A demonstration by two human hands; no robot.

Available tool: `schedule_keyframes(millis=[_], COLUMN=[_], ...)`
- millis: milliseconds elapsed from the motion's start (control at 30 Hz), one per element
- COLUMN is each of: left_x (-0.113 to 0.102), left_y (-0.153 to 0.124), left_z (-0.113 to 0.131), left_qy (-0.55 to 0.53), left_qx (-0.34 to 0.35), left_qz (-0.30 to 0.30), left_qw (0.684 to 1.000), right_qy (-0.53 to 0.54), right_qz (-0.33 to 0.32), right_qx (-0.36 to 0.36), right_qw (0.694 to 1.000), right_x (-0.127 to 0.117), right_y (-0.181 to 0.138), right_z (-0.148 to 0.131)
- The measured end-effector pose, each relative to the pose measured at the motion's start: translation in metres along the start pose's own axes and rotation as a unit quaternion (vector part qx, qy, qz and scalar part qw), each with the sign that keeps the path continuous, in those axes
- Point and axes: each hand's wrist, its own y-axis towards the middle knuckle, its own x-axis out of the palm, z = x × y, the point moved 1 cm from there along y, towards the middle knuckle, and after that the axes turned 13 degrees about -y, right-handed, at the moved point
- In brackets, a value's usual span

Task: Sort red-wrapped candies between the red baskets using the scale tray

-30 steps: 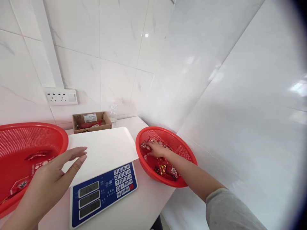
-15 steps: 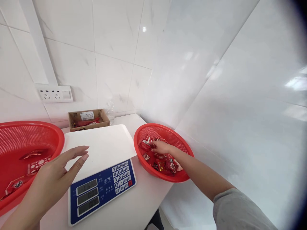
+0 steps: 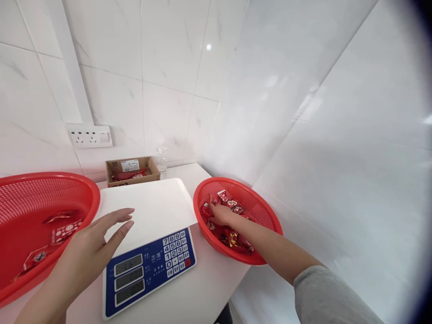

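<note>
The worktop (image 3: 209,283) spreads across the lower middle of the frame, and its right-hand edge seems to run underneath the right basket (image 3: 253,207). That looks like the weak spot: should the right forearm (image 3: 273,247) bear down on the rim, the basket might tip outward and spill.

The left basket (image 3: 81,198), red and cut off by the frame at far left, holds a few red packets (image 3: 67,230) spread over its bottom. The right basket, also red, right of centre, holds a denser heap of packets (image 3: 232,238), mostly red, one printed with gold. Between the baskets is a scale (image 3: 162,207); a hand resting on its white pan could upset the reading.

A cardboard box (image 3: 148,178) behind the scale contains more red packaging, partly hidden by the box wall.

The left hand (image 3: 92,243), lower left, is released, thumb and fingers apart with nothing between them, over the scale's left side. The right hand (image 3: 221,215) reaches into the right basket's heap, fingertips among the packets; whether it grips one I cannot tell.
</note>
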Motion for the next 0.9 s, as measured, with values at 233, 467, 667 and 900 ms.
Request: schedule_keyframes(millis=[233, 467, 667, 900], left_x=[0.002, 0.012, 0.022, 0.022], left_y=[0.001, -0.002, -0.011, -0.014], left_z=[-0.003, 0.001, 0.023, 0.033], left_qy=[-0.005, -0.055, -0.195, -0.378], left_qx=[0.020, 0.031, 0.004, -0.001], left_qz=[0.003, -0.027, -0.100, -0.134], left_qw=[1.000, 0.998, 0.976, 0.916], right_qy=[0.173, 0.441, 0.695, 0.755], right_qz=[0.014, 0.035, -0.080, -0.156], right_qx=[-0.002, -0.083, -0.263, -0.306], right_qw=[0.985, 0.893, 0.664, 0.558], right_x=[-0.031, -0.068, -0.049, -0.013], right_y=[-0.016, -0.067, -0.114, -0.124], right_z=[0.009, -0.008, -0.076, -0.147])
